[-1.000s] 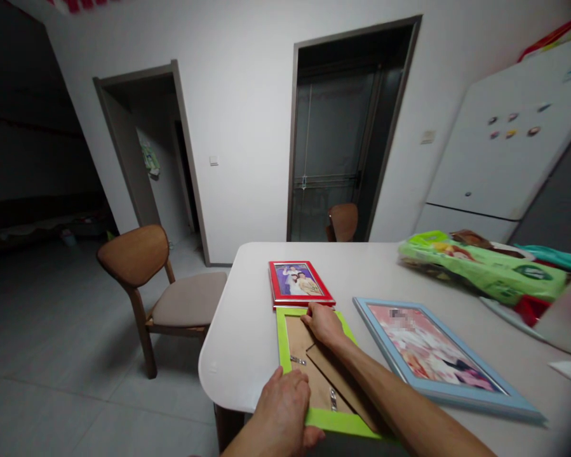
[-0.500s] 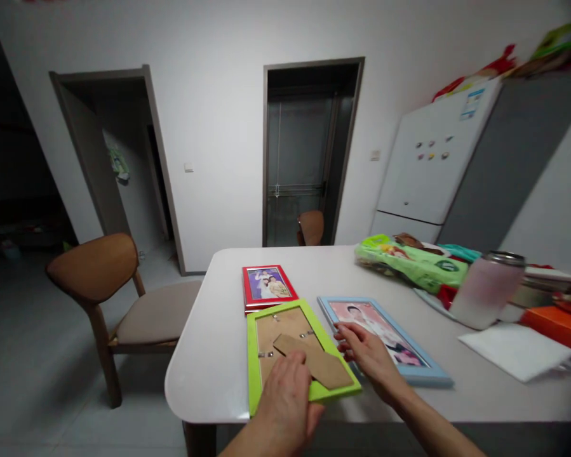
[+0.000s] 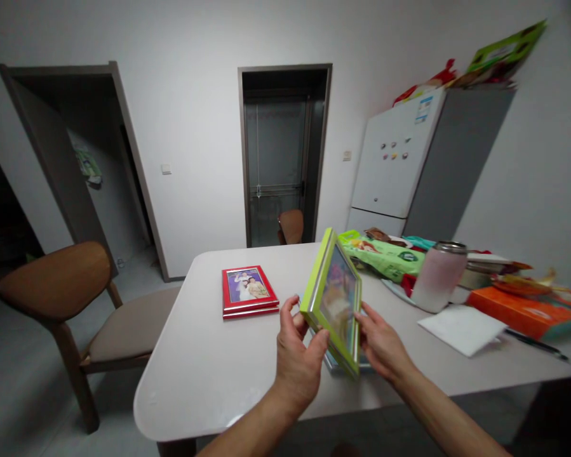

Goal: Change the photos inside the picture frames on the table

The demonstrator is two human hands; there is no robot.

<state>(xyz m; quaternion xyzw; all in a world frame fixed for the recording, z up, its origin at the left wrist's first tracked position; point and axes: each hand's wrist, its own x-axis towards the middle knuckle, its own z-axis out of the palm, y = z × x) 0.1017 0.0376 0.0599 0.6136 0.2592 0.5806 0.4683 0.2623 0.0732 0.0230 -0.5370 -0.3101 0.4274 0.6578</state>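
A lime-green picture frame [image 3: 336, 298] is lifted off the white table [image 3: 209, 368] and tilted on edge, its photo side facing right. My left hand [image 3: 298, 352] grips its near left edge with thumb and fingers. My right hand [image 3: 380, 343] holds its lower right side. A red picture frame [image 3: 247, 291] lies flat on the table to the left. A blue frame [image 3: 335, 363] lies mostly hidden behind the green one.
A wooden chair [image 3: 70, 298] stands at the table's left. On the right of the table are a green snack packet [image 3: 385, 254], a frosted tumbler [image 3: 440, 274], a white paper [image 3: 461, 329], an orange box [image 3: 528, 311] and a pen. A fridge [image 3: 399, 158] stands behind.
The green frame lay face down on the table; both hands have now lifted it and turned it up on edge. The view has shifted right.
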